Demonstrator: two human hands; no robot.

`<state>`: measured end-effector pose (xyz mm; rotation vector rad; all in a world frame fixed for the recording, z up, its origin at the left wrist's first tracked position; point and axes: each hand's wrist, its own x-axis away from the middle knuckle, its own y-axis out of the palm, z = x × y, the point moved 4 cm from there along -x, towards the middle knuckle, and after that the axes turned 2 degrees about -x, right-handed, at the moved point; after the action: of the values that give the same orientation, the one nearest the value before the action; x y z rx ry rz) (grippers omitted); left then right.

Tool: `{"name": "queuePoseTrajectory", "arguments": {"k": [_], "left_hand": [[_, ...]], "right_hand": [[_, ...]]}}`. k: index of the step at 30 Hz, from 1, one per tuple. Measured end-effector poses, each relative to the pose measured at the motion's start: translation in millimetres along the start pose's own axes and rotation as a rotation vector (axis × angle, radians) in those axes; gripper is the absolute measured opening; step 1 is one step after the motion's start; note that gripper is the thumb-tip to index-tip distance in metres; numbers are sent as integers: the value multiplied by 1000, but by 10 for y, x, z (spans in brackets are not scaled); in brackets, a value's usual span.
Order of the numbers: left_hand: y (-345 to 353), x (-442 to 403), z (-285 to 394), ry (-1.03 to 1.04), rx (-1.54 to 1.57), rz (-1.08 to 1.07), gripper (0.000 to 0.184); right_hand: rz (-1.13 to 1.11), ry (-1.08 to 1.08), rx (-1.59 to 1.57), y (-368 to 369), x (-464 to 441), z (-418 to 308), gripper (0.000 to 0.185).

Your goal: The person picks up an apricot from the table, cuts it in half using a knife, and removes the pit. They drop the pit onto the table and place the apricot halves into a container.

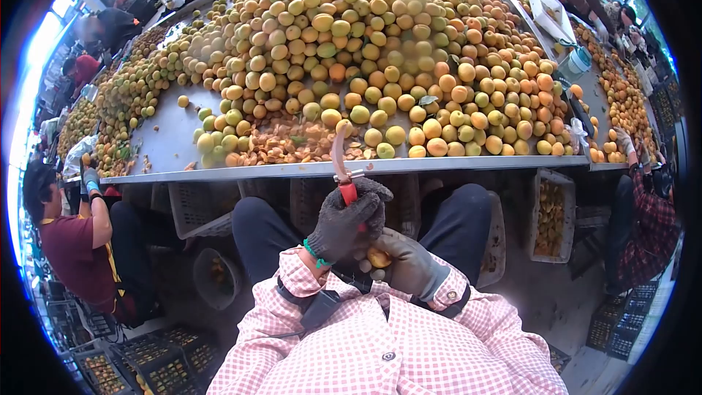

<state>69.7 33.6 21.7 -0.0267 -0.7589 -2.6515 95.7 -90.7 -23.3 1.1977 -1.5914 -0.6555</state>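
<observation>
Across the upper half of the frame spread a metal-topped table point(164, 132), its front rim running just beyond the hands, in a crowded workroom with other people at the upper left, upper right and both sides. Heaped fruit point(322, 51), yellow, green and orange, covered most of it; flattened brownish pieces point(289, 143) lay near the rim, left of centre. A clear plastic bag point(578, 134) sat at the table's right corner, and a pale blue jug point(575, 62) stood beyond it. At the centre, the left hand point(347, 221), in a dark glove, was clenched around a red-handled tool point(348, 192), whose curved tip rose in front of the rim and hid a little of the fruit behind. Just below, the right hand point(411, 263), in a grey glove, grasped a yellowish fruit point(379, 257) (its far side was covered by the fingers). Beneath the table on the right, a pale crate point(537, 219) held yellow-brown pieces, while a rounded bucket point(207, 281) at the lower left had a few dark bits inside, too dim to name. Black crates point(150, 366) in the lower-left corner contained orange-yellow contents.
</observation>
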Motion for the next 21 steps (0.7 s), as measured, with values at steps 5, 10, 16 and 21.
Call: {"name": "queuePoseTrajectory", "arguments": {"k": [5,10,16,21], "left_hand": [[2,28,-41,-20,161,-10,22],[-42,-30,-157,6,438,-61,23],[16,-61,-152,46,548,-213,27],[99,-119,47,89,439,376,34]], "right_hand": [[78,18,108,29,63,-51,32],[181,43,225,9,46,-8,37],[230,-70,157,-48,48,6,33],[273,-572,686,-48,112,-137,18]]}}
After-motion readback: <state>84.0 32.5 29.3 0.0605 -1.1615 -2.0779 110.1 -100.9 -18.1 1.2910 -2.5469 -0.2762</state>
